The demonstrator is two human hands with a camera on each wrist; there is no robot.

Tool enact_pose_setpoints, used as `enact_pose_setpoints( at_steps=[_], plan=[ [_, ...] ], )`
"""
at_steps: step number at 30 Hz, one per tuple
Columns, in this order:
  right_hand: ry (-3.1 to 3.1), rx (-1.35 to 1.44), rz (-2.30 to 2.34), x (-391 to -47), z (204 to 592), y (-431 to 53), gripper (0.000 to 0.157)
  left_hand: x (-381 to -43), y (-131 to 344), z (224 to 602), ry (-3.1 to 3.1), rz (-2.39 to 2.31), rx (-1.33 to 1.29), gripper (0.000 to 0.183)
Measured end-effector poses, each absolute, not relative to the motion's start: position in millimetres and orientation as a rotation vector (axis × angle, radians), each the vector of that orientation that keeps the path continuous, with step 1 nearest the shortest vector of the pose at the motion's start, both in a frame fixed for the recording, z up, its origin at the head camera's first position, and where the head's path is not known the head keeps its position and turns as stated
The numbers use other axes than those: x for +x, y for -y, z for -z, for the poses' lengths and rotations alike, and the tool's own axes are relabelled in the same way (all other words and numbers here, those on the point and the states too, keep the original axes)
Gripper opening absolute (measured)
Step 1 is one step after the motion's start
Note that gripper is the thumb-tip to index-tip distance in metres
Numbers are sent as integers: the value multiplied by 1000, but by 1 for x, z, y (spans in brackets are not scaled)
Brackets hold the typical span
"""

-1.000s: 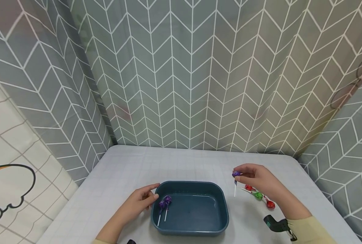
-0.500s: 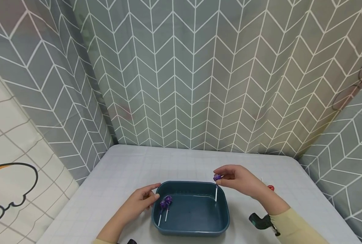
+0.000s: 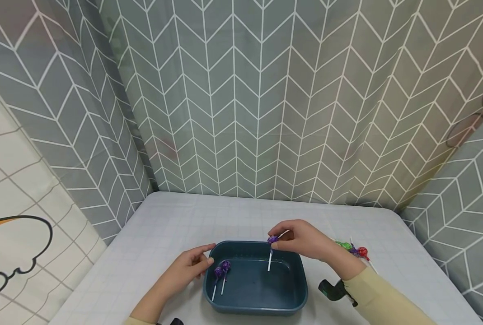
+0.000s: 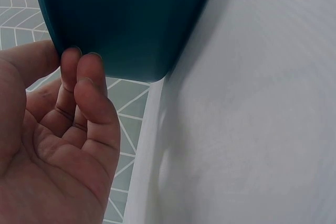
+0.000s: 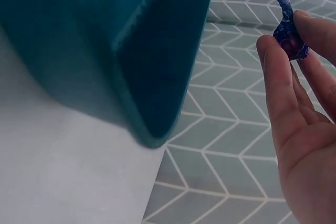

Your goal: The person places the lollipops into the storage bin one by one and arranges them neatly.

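Note:
My right hand [image 3: 300,237] pinches a purple-wrapped lollipop [image 3: 272,239] by its candy end, above the back rim of a dark blue rectangular tub [image 3: 255,310]. The lollipop's white stick points down over the inside. In the right wrist view, thumb and fingertips close round the shiny wrapper [image 5: 292,45]. My left hand [image 3: 187,267] holds the tub's left rim; in the left wrist view the bent fingers [image 4: 97,103] press its outer wall and the thumb is at the edge. Two more purple lollipops [image 3: 226,266] lie side by side in the tub's left part.
Right of the tub, behind my right forearm, a green lollipop [image 3: 344,244] and a red lollipop [image 3: 362,252] lie on the white-covered table [image 3: 176,216] with a purple one between them, partly hidden. A patterned grey curtain [image 3: 245,113] hangs behind the table.
My right hand has carried the purple lollipop leftward from beside the loose lollipops to over the tub. My left hand stays at the tub's rim.

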State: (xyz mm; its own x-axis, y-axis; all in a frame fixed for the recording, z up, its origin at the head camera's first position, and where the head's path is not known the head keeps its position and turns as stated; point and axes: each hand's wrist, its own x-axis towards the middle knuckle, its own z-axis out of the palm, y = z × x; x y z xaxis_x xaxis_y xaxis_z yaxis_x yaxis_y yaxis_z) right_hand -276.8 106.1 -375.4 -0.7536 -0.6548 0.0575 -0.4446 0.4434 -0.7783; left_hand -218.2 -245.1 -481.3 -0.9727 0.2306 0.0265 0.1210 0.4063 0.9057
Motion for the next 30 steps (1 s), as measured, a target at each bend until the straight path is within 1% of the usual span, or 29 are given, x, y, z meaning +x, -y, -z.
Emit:
enact_pose_setpoints(
  at_steps=[8,16,24,30],
  plan=[
    [-2443,-1032,1134,-281,379,-83,28,-218,245,480,-2565,-1592,295,46],
    [-2450,-1173,1021,-286,387,-60,26,-219,245,480,-2544,-1624,325,50],
    [-2401,-1215,988,-289,397,-37,29,-217,246,477,-2539,-1624,331,50],
    [-2380,-1183,955,-289,408,-20,23,-217,247,478,-2535,-1621,333,49]
  ],
)
